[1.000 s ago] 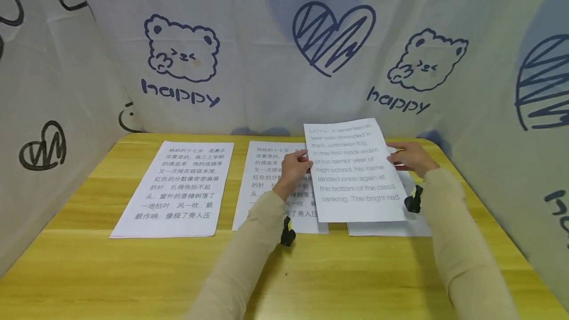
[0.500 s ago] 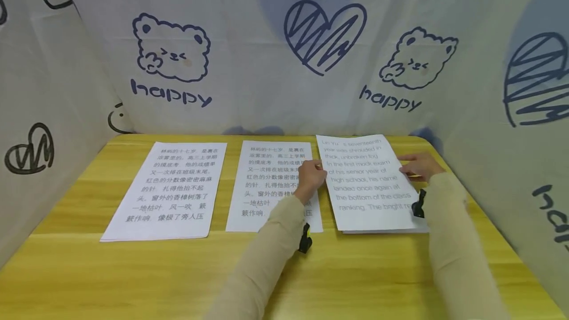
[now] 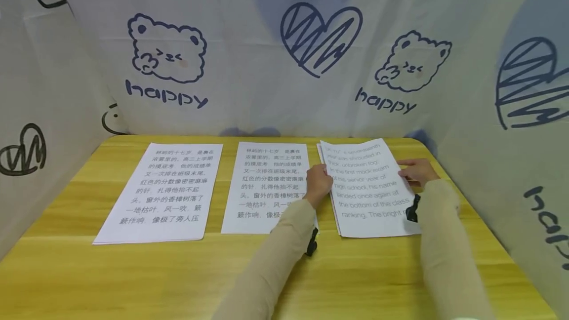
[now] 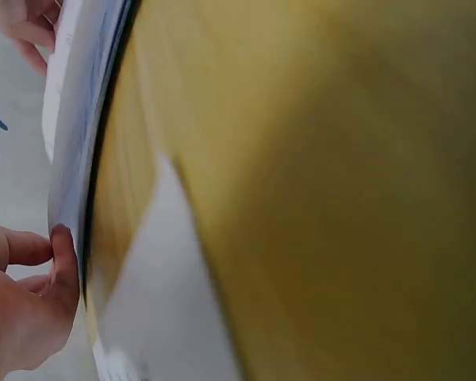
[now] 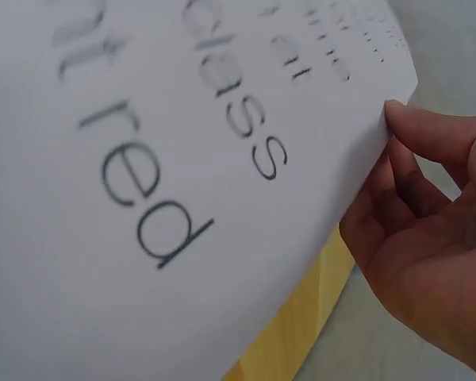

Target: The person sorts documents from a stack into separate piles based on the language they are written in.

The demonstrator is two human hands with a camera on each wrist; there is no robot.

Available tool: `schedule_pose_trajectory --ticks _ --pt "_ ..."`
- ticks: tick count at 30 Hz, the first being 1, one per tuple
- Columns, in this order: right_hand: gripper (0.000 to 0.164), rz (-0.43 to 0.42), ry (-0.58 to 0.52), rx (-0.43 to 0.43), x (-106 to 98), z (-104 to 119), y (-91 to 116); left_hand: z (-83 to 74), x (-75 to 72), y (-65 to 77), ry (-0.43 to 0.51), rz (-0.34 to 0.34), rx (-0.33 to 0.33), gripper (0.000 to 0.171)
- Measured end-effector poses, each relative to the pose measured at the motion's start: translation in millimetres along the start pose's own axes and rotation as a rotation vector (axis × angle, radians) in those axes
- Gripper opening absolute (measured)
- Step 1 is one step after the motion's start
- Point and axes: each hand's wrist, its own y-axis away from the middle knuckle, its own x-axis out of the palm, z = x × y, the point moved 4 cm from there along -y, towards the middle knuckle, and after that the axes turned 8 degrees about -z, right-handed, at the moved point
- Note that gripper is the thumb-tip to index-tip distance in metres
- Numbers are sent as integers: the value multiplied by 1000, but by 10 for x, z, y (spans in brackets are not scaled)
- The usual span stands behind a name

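In the head view, a sheet of paper with large English print (image 3: 362,189) lies over other sheets at the right of the table, its surface slightly bowed. My left hand (image 3: 319,184) pinches its left edge; in the left wrist view the thumb and fingers (image 4: 62,262) meet at the paper's rim. At the opposite edge, my right hand (image 3: 418,172) grips the sheet, and the right wrist view has the thumb (image 5: 428,131) on top with the fingers curled beneath. White edges of the sheets below (image 3: 334,206) peek out on the left.
A sheet with Chinese print (image 3: 266,186) lies in the middle, partly under the left forearm. Another Chinese-printed stack (image 3: 164,191) is at the left. Behind the wooden table (image 3: 146,280) hangs a white cloth (image 3: 249,63) with bear and heart drawings.
The English-printed sheet has come down and slightly right from above the table onto the right-hand sheets. Both hands moved with it, keeping hold of its side edges. The head view shifted slightly.
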Motion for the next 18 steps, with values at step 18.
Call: schedule_pose_trajectory --ticks 18 --pt "44 -143 49 -19 93 49 43 -37 37 19 -39 80 -113 45"
